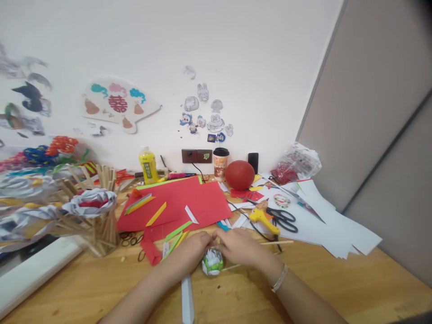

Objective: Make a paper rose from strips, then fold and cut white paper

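Both my hands are together at the far side of a small white-and-green folded-paper ball, which is on the wooden table, near edge side, roughly center. Left hand is at the ball's upper left, right hand at its upper right, fingers curled in toward each other. Fingertips hidden behind knuckles; can't tell if either hand is pinched on the ball or on something else. Bracelet on my right wrist.

White paper strip lies under my left wrist, running toward me; can't tell whether it joins the ball. Thin wooden stick just right of the ball, another pale stick past my right wrist.

Beyond the hands: red paper sheets with yellow, green and white strips on top and around. Right of those, yellow glue gun, black-handled scissors beside it, white paper sheets spread farther right. Back row by the wall: yellow bottle, lidded paper cup, red balloon, black phone upright. Left: clear container of wooden sticks, white paper rosette with red center over it, black rings near its base.
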A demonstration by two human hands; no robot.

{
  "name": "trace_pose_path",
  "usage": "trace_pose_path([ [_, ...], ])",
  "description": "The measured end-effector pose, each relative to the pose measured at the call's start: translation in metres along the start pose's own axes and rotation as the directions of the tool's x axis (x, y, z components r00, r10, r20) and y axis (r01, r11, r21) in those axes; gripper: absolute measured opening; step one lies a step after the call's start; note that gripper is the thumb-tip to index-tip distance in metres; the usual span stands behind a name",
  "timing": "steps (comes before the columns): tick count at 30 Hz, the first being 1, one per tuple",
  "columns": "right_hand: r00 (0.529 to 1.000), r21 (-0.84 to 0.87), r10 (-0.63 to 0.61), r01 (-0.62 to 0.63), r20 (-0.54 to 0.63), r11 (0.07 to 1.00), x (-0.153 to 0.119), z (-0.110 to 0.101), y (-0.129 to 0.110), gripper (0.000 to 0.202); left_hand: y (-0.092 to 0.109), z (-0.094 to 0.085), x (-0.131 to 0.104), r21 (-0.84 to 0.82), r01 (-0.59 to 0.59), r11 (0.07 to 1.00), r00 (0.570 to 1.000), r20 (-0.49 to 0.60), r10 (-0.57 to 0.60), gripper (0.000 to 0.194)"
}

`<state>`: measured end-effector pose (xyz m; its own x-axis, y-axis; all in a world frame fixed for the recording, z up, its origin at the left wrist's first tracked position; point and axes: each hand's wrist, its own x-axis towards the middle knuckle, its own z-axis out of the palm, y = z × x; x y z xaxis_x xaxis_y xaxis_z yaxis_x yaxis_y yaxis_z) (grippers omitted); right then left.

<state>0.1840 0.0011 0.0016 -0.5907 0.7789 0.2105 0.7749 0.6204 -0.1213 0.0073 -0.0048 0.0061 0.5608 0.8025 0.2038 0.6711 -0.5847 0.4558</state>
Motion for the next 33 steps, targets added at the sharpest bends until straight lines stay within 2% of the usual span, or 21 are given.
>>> trace_pose_path([
  [3,0.999,0.021,-0.015,0.015,-0.032,1.000,0.002,-0.001,0.001,0.014,0.004,-0.002,-0.001,-0.059,0.044,0.997,0.999,0.010,-0.043,0.025],
  [5,0.992,0.013,-0.043,0.045,-0.121,0.999,0.002,-0.005,0.002,0.010,0.002,-0.001,-0.002,-0.072,0.101,0.992,0.995,-0.011,-0.102,0.025],
  [8,0.950,0.012,-0.124,0.133,-0.288,0.991,0.002,-0.011,0.002,0.015,-0.007,0.001,0.000,-0.042,0.208,0.977,0.973,-0.095,-0.211,0.021],
  [10,0.931,0.058,-0.143,0.172,-0.335,0.983,0.000,-0.013,0.001,0.022,-0.015,0.000,0.002,-0.039,0.254,0.966,0.954,-0.153,-0.257,0.019],
  [12,0.943,0.154,-0.086,0.142,-0.322,0.978,-0.001,-0.011,-0.002,0.026,-0.020,-0.004,0.005,-0.047,0.269,0.962,0.941,-0.200,-0.272,0.020],
  [14,0.963,0.333,0.040,0.053,-0.266,0.941,-0.001,-0.005,-0.006,0.024,-0.022,-0.009,0.006,-0.056,0.271,0.961,0.926,-0.256,-0.276,0.022],
  [16,0.966,0.578,0.177,-0.036,-0.189,0.815,0.003,0.004,-0.010,0.018,-0.021,-0.012,0.006,-0.069,0.257,0.964,0.900,-0.347,-0.265,0.021],
  [18,0.964,0.799,0.243,-0.058,-0.112,0.598,0.007,0.014,-0.013,0.025,-0.018,-0.013,0.004,-0.079,0.211,0.974,0.867,-0.445,-0.224,0.020],
  [21,0.975,0.962,0.208,0.014,-0.073,0.271,0.013,0.021,-0.016,0.034,-0.016,-0.010,0.000,-0.057,0.092,0.994,0.851,-0.514,-0.108,0.019],
  [23,0.982,0.987,0.174,0.054,-0.080,0.148,0.014,0.021,-0.017,0.033,-0.017,-0.009,-0.002,-0.028,0.022,0.999,0.857,-0.514,-0.033,0.019],
  [25,0.982,0.991,0.162,0.075,-0.092,0.109,0.014,0.017,-0.016,0.034,-0.018,-0.010,-0.003,0.005,-0.030,1.000,0.869,-0.495,0.028,0.018],
  [28,0.983,0.991,0.150,0.090,-0.104,0.098,0.012,0.012,-0.012,0.038,-0.020,-0.012,-0.002,0.047,-0.074,0.996,0.874,-0.478,0.088,0.017],
  [33,0.988,0.993,0.134,0.061,-0.074,0.103,0.011,0.007,-0.009,0.038,-0.018,-0.015,-0.003,0.135,-0.109,0.985,0.835,-0.525,0.165,0.019],
])
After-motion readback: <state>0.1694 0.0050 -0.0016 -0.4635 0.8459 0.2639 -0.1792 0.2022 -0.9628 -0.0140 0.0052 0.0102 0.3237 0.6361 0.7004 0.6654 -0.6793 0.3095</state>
